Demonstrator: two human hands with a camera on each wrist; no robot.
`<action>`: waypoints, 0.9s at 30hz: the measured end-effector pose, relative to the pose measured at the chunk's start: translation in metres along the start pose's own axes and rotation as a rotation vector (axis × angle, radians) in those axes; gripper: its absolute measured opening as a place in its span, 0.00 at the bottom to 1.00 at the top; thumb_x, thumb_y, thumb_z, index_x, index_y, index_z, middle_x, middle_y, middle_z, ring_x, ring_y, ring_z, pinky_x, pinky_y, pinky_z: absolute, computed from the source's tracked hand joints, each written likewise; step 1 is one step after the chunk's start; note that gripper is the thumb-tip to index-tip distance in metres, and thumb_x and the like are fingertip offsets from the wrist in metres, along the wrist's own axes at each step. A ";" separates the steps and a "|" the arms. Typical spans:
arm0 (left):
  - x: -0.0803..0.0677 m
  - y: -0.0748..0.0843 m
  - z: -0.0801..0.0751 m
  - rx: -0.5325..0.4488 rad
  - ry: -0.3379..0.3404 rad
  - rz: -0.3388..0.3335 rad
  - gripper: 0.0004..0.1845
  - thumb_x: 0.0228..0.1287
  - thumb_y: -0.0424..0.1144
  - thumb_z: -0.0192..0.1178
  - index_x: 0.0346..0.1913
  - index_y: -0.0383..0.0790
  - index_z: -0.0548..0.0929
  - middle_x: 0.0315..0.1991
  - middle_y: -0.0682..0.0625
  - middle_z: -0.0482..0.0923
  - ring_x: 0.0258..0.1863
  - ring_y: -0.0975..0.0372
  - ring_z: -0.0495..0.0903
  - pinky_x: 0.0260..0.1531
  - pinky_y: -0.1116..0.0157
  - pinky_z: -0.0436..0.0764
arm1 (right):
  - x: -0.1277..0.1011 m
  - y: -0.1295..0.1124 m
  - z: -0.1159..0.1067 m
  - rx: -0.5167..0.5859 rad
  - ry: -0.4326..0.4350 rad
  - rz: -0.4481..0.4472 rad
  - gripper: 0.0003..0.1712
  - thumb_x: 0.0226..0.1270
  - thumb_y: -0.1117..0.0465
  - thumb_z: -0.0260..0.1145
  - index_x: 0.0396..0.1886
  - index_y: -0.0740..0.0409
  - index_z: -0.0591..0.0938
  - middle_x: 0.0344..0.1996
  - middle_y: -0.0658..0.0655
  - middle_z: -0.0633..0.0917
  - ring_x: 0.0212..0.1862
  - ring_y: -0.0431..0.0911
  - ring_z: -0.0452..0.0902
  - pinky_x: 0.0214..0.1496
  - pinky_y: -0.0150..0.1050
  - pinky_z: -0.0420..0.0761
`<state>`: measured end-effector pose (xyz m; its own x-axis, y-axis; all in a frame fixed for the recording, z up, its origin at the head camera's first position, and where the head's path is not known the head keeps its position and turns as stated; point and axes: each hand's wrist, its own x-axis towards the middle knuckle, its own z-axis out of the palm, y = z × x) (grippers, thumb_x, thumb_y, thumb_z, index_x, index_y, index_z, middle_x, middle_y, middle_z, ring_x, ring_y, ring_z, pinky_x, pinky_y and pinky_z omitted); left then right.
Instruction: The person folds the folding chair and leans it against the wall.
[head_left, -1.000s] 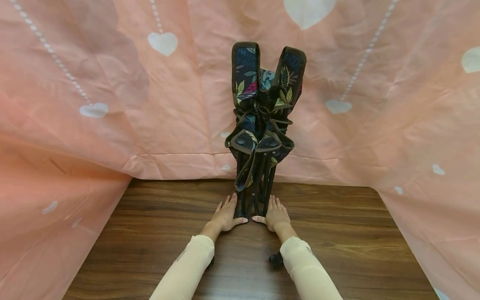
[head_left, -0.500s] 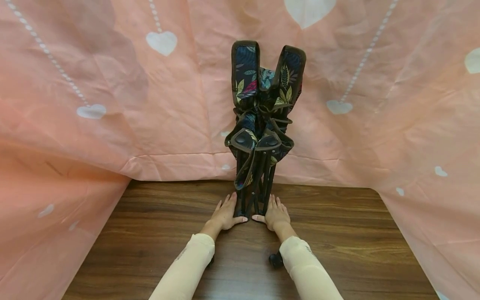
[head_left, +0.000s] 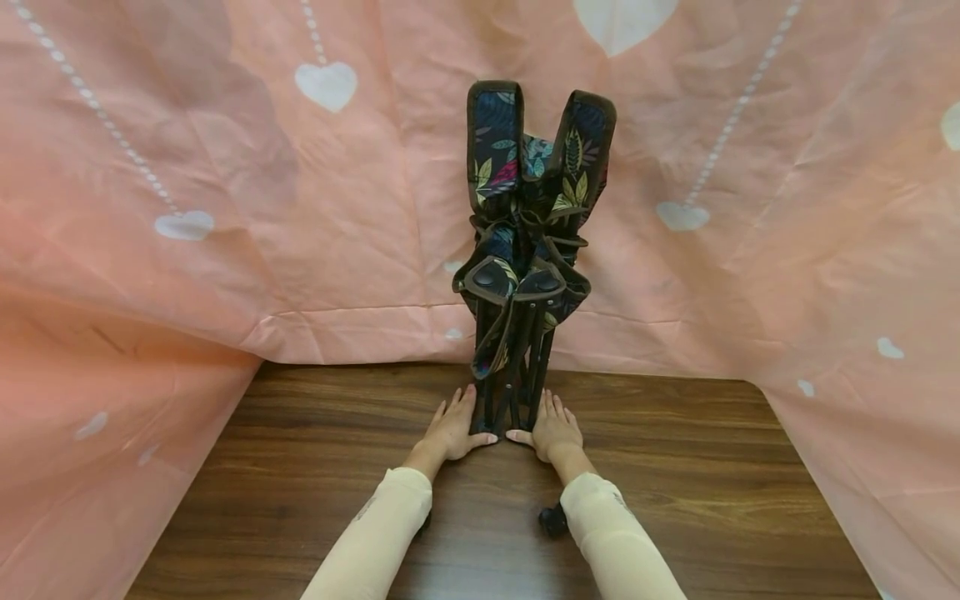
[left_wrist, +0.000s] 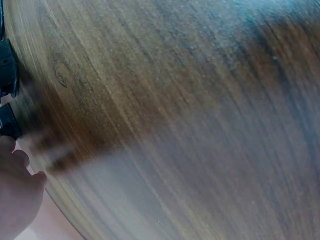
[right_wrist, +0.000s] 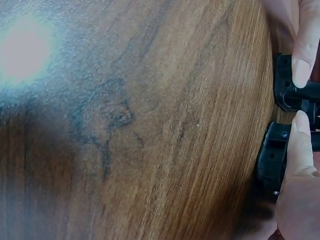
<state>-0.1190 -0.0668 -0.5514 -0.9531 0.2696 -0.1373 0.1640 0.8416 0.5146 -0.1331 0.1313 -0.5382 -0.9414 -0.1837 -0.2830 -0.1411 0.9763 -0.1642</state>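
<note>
A folded camping chair [head_left: 495,279] with dark leaf-print fabric and thin black legs stands upright at the back of the table. My left hand [head_left: 448,432] lies beside the left of its legs, fingers straight and pointing forward, thumb stretched inward across the front of a foot. On the other side my right hand [head_left: 556,432] mirrors it. The right wrist view shows the thumb of each hand on a black plastic foot [right_wrist: 271,160], the two thumb tips close together. In the left wrist view, part of a hand [left_wrist: 17,192] shows at the left edge beside the black feet [left_wrist: 7,70].
The chair stands on a brown wood-grain table [head_left: 697,500]. Pink cloth [head_left: 360,208] with white hearts hangs behind and along both sides. A small black knob-like part [head_left: 553,521] shows beside the right sleeve.
Both hands keep their places at the chair's feet, and the chair stays upright. Only the head view shifts very slightly.
</note>
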 end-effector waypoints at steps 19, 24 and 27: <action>-0.003 0.002 0.005 -0.002 0.024 -0.027 0.50 0.64 0.60 0.57 0.77 0.38 0.44 0.79 0.45 0.44 0.79 0.51 0.42 0.76 0.47 0.44 | -0.002 -0.003 -0.001 -0.028 0.036 0.062 0.60 0.60 0.27 0.52 0.78 0.62 0.45 0.78 0.58 0.49 0.79 0.56 0.41 0.78 0.54 0.47; -0.005 0.002 0.006 -0.033 0.024 -0.031 0.50 0.65 0.59 0.57 0.77 0.37 0.44 0.79 0.45 0.44 0.79 0.51 0.42 0.76 0.47 0.44 | -0.003 -0.003 0.000 -0.005 0.049 0.059 0.60 0.60 0.29 0.55 0.78 0.62 0.45 0.78 0.59 0.50 0.79 0.57 0.41 0.78 0.53 0.48; -0.006 0.002 0.006 -0.042 0.021 -0.036 0.50 0.65 0.59 0.57 0.77 0.37 0.44 0.79 0.45 0.43 0.79 0.51 0.41 0.76 0.47 0.43 | -0.003 -0.003 0.002 -0.012 0.042 0.057 0.60 0.60 0.29 0.54 0.78 0.62 0.45 0.78 0.58 0.49 0.79 0.56 0.41 0.79 0.53 0.48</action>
<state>-0.1119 -0.0639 -0.5547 -0.9634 0.2291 -0.1394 0.1187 0.8304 0.5444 -0.1293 0.1288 -0.5385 -0.9599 -0.1234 -0.2517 -0.0906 0.9863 -0.1379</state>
